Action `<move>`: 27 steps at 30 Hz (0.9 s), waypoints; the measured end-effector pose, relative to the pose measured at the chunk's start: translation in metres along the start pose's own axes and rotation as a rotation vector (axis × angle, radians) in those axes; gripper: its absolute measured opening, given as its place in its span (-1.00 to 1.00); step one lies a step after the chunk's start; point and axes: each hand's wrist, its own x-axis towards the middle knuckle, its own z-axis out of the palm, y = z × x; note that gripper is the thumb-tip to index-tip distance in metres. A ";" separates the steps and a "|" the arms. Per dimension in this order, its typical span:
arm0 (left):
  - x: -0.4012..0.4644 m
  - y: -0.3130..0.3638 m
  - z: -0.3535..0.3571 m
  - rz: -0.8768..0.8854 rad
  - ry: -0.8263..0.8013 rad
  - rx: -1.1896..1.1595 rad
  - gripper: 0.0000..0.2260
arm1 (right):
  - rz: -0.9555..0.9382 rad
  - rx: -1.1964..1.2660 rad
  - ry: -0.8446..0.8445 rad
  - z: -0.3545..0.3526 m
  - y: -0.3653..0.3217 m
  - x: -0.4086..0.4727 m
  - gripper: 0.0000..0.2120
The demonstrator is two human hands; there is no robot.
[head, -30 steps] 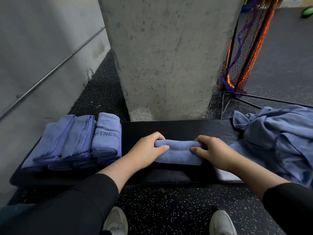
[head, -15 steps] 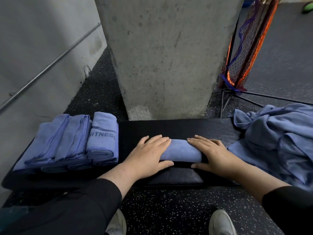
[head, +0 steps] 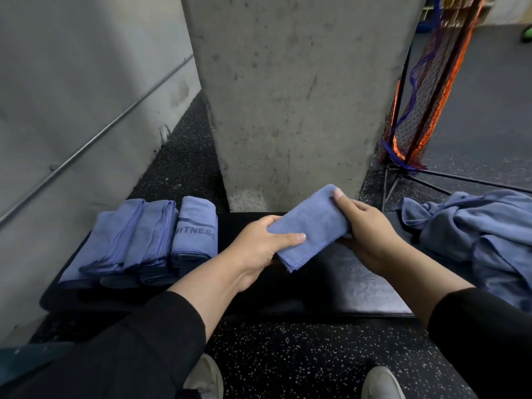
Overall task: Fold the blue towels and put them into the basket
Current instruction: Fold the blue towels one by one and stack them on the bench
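My left hand [head: 256,243] grips the near left end of a folded blue towel [head: 309,228], thumb lying across its top and fingers curled underneath, while my right hand [head: 365,228] grasps the far right end, thumb tip pressed on the upper corner. Between them the towel sits lifted clear of the black padded bench [head: 354,289], tilted so its right end rises toward the concrete pillar [head: 288,96] and its left corner hangs down over the pad. On the left end of the bench, a row of folded blue towels [head: 144,243] lies side by side, each touching the next; the rightmost one, the towel printed FITNESS [head: 197,228], is nearest my left hand but apart from it. On the right end of the bench a heap of unfolded blue towels [head: 483,237] lies crumpled, just beside my right wrist. Behind that heap, an orange and blue net [head: 423,90] hangs on a black stand next to the pillar. My black sleeves [head: 138,349] cover both forearms, and the toes of my light shoes [head: 380,384] show on the speckled black floor [head: 288,355] below the bench.
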 end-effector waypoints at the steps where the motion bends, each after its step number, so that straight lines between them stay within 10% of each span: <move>1: -0.006 0.004 -0.002 0.007 0.027 -0.026 -0.70 | 0.023 0.062 -0.053 0.006 -0.005 -0.006 -0.52; 10: -0.069 0.030 -0.058 0.115 0.164 -0.009 -0.86 | 0.038 0.163 -0.233 0.073 -0.024 -0.031 -0.60; 27: -0.129 0.042 -0.228 0.091 0.729 0.334 -0.72 | -0.114 -0.473 -0.361 0.327 -0.048 0.037 -0.94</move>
